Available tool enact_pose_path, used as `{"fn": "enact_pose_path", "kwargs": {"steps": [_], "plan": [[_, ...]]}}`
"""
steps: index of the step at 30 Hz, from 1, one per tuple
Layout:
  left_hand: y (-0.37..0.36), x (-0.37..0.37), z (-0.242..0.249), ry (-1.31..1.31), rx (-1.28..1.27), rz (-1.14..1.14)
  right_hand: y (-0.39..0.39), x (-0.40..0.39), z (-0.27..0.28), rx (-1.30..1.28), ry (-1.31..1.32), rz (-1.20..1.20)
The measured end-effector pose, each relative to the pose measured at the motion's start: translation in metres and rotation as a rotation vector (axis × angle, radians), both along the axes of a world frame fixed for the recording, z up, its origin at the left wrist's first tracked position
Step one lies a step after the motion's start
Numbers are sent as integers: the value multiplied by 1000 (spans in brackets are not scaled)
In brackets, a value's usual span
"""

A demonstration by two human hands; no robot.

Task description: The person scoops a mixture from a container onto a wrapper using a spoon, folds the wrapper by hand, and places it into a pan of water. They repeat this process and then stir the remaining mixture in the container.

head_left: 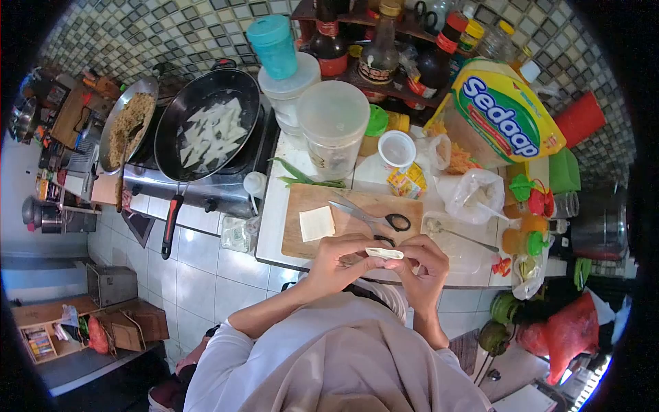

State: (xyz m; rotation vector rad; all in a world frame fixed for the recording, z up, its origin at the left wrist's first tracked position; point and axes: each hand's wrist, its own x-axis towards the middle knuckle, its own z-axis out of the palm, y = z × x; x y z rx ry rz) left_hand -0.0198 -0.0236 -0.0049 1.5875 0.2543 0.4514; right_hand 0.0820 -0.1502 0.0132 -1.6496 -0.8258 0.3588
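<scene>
My left hand (341, 259) and my right hand (421, 266) pinch a small folded piece of white wrapper (383, 253) between them, above the front edge of the wooden cutting board (294, 240). On the board, a flat square of pale wrappers (316, 224) lies to the left. Beside it rest open scissors (371, 218) with black handles, partly hidden behind my fingers. A spoon (469, 240) with a long handle lies on a clear tray right of the board. What is inside the fold, if anything, I cannot make out.
A black frying pan (168, 141) with white strips sits on the stove (165, 187); its handle juts over the counter's front. Left of it, another pan (108, 147) holds brown crumbly food. Plastic tubs (333, 130), green chilies (309, 180) and a plastic bag (473, 196) surround the board.
</scene>
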Motion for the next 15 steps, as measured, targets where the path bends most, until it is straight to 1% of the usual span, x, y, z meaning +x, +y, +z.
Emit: {"fn": "enact_pose_path", "kwargs": {"steps": [2,4,6,8,9,10,11,13,15], "plan": [[4,-4,-4,3,57,12,2,2,0,16,3,6],[11,-10,-8,-1,-160,98,2,5,-4,61,24,-19],[37,-22,-11,40,112,259,0,11,-7,96,26,-49],[70,-34,1,61,143,466,-6,19,-9,108,27,-109],[93,-38,1,11,75,548,-10,22,-10,116,25,-109],[113,-45,23,211,311,605,-13,26,-12,122,54,-141],[140,-47,15,-16,229,612,-16,29,-12,126,83,-172],[193,-54,15,44,257,734,-22,34,-12,145,99,-162],[250,-63,0,127,118,837,-29,39,-13,121,108,-189]]}}
